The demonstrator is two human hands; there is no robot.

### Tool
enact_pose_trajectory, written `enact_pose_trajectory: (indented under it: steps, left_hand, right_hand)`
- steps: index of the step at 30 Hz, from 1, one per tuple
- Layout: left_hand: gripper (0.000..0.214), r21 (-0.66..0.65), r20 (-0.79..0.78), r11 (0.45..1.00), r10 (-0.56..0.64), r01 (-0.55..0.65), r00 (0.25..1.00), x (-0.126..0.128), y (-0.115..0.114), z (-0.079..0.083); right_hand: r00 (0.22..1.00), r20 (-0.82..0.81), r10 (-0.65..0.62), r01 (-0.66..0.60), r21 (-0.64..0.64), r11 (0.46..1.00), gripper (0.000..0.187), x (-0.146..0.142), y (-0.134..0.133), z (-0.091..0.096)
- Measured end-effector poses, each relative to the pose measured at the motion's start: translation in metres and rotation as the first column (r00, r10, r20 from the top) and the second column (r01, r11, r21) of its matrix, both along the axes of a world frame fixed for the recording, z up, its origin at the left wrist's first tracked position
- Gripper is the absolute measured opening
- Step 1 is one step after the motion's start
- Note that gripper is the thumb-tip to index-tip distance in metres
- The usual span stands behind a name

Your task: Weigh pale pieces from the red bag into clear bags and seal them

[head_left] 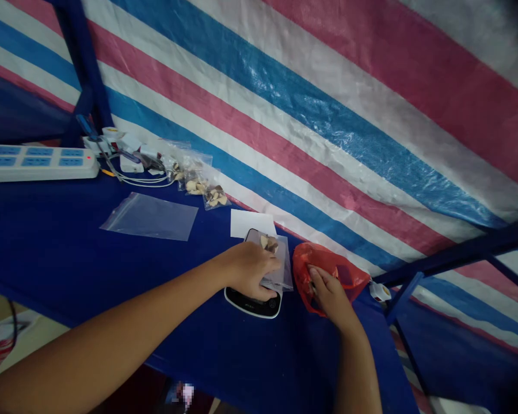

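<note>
My left hand [252,271] rests over a kitchen scale [252,306], thumb and fingers apart, touching a clear zip bag [285,261] that lies on it. Pale and brown dried slices [269,243] show at the far end of this bag. Part of the scale is hidden under the hand and bag. My right hand [329,292] reaches into the mouth of a red plastic bag [354,277] to the right of the scale. Its fingers are closed together, and what they hold is too small to make out.
Several filled zip bags [216,197] lie along the striped sheet [285,132] at the back. A flat zip bag [153,217] and white paper [251,222] lie on the blue table [60,230]. A power strip [38,163] and cables are at left; a white plug [380,291] is at right.
</note>
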State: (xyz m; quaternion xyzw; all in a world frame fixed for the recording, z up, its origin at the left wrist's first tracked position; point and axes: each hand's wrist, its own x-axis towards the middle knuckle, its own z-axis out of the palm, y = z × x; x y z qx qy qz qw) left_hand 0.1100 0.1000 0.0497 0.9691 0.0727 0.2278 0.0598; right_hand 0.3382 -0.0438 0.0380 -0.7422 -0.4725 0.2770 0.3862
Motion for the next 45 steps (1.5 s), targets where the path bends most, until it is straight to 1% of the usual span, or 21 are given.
enact_pose_trajectory:
  steps: [2, 3, 6, 9, 14, 18, 22, 24, 26, 27, 30, 31, 32, 33, 35, 37, 42, 44, 45]
  left_hand:
    - [0.029, 0.002, -0.066, 1.000, -0.008, 0.008, 0.998, 0.002, -0.004, 0.000]
    - [0.023, 0.004, -0.082, 1.000, -0.006, 0.006, 0.997, 0.002, -0.005, -0.001]
    - [0.010, 0.010, -0.090, 1.000, 0.002, -0.001, 0.996, 0.002, -0.005, -0.001]
    - [0.007, 0.007, -0.069, 1.000, 0.027, -0.027, 0.997, 0.002, -0.004, 0.000]
    - [0.008, -0.025, 0.021, 0.995, 0.097, -0.097, 0.995, 0.002, -0.001, -0.001]
    - [0.010, -0.028, 0.088, 0.990, 0.137, -0.135, 0.987, 0.004, 0.000, -0.003]
    - [0.015, -0.023, 0.120, 0.992, 0.122, -0.120, 0.985, 0.007, 0.000, -0.006]
    - [0.015, -0.014, 0.123, 0.994, 0.105, -0.104, 0.987, 0.008, -0.001, -0.007]
    - [0.015, 0.003, 0.136, 0.996, 0.091, -0.092, 0.987, 0.009, -0.002, -0.008]
    - [0.014, 0.011, 0.146, 0.996, 0.083, -0.086, 0.986, 0.010, -0.003, -0.008]
    - [0.013, 0.022, 0.185, 0.997, 0.062, -0.068, 0.981, 0.011, -0.005, -0.007]
    - [0.013, 0.020, 0.194, 0.998, 0.059, -0.064, 0.979, 0.011, -0.005, -0.007]
    - [0.014, 0.016, 0.201, 0.998, 0.058, -0.062, 0.978, 0.011, -0.005, -0.007]
    - [0.014, 0.013, 0.206, 0.998, 0.061, -0.065, 0.977, 0.011, -0.004, -0.007]
    - [0.015, 0.013, 0.212, 0.997, 0.073, -0.078, 0.975, 0.011, -0.003, -0.008]
    - [0.015, 0.021, 0.219, 0.996, 0.082, -0.089, 0.972, 0.011, -0.001, -0.008]
    - [0.011, 0.027, 0.236, 0.997, 0.058, -0.066, 0.970, 0.006, -0.001, -0.005]
    - [0.018, -0.001, 0.255, 0.999, 0.047, -0.049, 0.966, 0.002, 0.000, -0.002]
    - [0.021, -0.021, 0.275, 0.999, 0.049, -0.044, 0.960, 0.000, 0.002, 0.000]
  right_hand:
    - [0.990, -0.140, 0.031, -0.036, -0.036, 0.999, 0.051, -0.003, 0.000, 0.002]
    - [0.983, -0.177, 0.053, -0.063, -0.054, 0.997, 0.050, -0.004, -0.001, 0.003]
    - [0.976, -0.190, 0.108, -0.124, -0.078, 0.989, 0.048, -0.009, -0.002, 0.009]
    - [0.980, -0.175, 0.099, -0.111, -0.064, 0.992, 0.048, -0.018, -0.002, 0.015]
    - [0.986, -0.078, 0.146, -0.153, -0.079, 0.985, 0.049, -0.037, -0.001, 0.020]
    - [0.980, 0.083, 0.178, -0.176, -0.037, 0.984, 0.043, -0.048, 0.003, 0.019]
    - [0.952, 0.221, 0.210, -0.217, 0.005, 0.976, 0.037, -0.054, 0.005, 0.017]
    - [0.939, 0.301, 0.166, -0.185, 0.036, 0.982, 0.034, -0.058, 0.007, 0.015]
    - [0.902, 0.425, 0.075, -0.131, 0.104, 0.986, 0.031, -0.063, 0.010, 0.011]
    - [0.868, 0.496, 0.015, -0.103, 0.150, 0.983, 0.031, -0.067, 0.012, 0.009]
    - [0.729, 0.665, -0.164, -0.049, 0.289, 0.956, 0.032, -0.076, 0.016, 0.003]
    - [0.692, 0.695, -0.193, -0.053, 0.315, 0.947, 0.033, -0.078, 0.017, 0.001]
    - [0.673, 0.711, -0.201, -0.066, 0.329, 0.942, 0.034, -0.079, 0.017, 0.001]
    - [0.675, 0.713, -0.190, -0.084, 0.330, 0.940, 0.035, -0.079, 0.018, 0.000]
    - [0.724, 0.673, -0.154, -0.102, 0.324, 0.940, 0.035, -0.078, 0.017, 0.002]
    - [0.775, 0.611, -0.161, -0.068, 0.334, 0.940, 0.035, -0.075, 0.015, 0.005]
    - [0.827, 0.502, -0.253, 0.067, 0.359, 0.931, 0.049, -0.068, 0.013, 0.011]
    - [0.864, 0.402, -0.304, 0.158, 0.356, 0.921, 0.054, -0.063, 0.013, 0.010]
    - [0.890, 0.326, -0.318, 0.203, 0.343, 0.917, 0.056, -0.059, 0.014, 0.010]
